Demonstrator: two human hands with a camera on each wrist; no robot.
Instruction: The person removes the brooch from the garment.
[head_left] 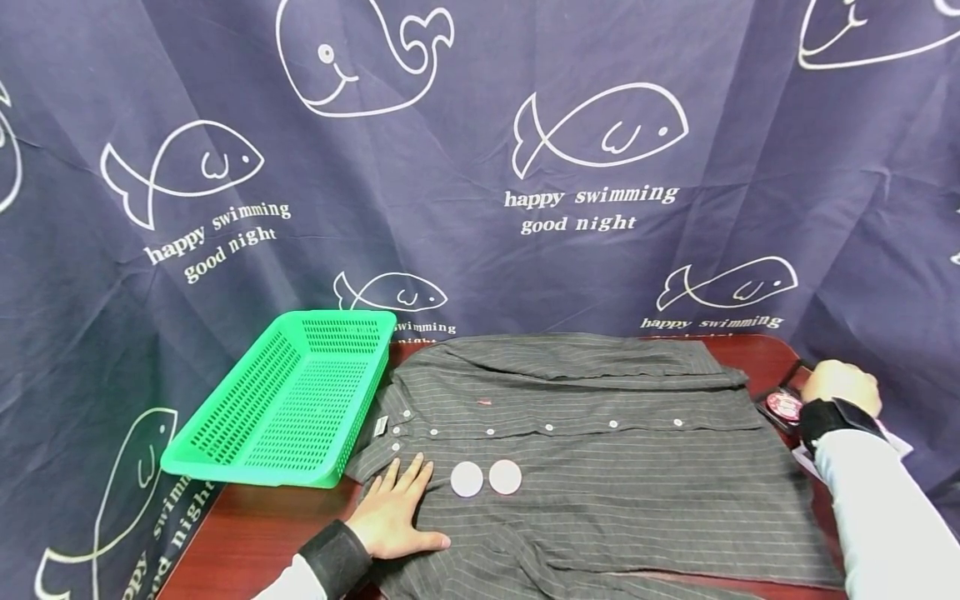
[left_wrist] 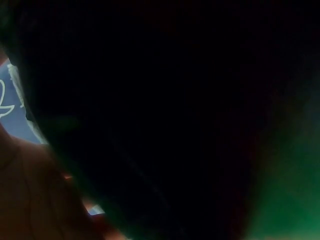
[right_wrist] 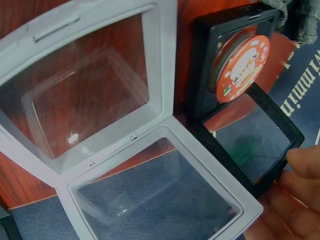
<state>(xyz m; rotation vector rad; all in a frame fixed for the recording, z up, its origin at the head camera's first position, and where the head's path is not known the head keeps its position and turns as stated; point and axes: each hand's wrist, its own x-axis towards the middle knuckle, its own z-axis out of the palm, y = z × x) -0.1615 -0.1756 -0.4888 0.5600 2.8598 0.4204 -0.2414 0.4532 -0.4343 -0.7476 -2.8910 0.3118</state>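
Observation:
My left hand [head_left: 393, 515] lies flat with spread fingers on a dark grey striped button-up shirt [head_left: 637, 492], just below its collar. Beside it on the shirt lie two round white discs [head_left: 467, 479]. At the table's right edge, my right hand [head_left: 840, 387] pinches the lid corner of an open black display frame [right_wrist: 295, 137], thumb and fingers at its rim. A round red badge [right_wrist: 243, 68] with a printed picture sits in the other half of that frame. An open white display frame [right_wrist: 167, 65] with clear film stands close to it. The left wrist view is nearly all dark.
A green plastic basket [head_left: 352, 450] stands at the left of the red-brown table [head_left: 255, 525], its rim overlapping the shirt's collar side in the head view. A dark blue curtain [head_left: 465, 158] with white fish and whale drawings hangs behind and around the table.

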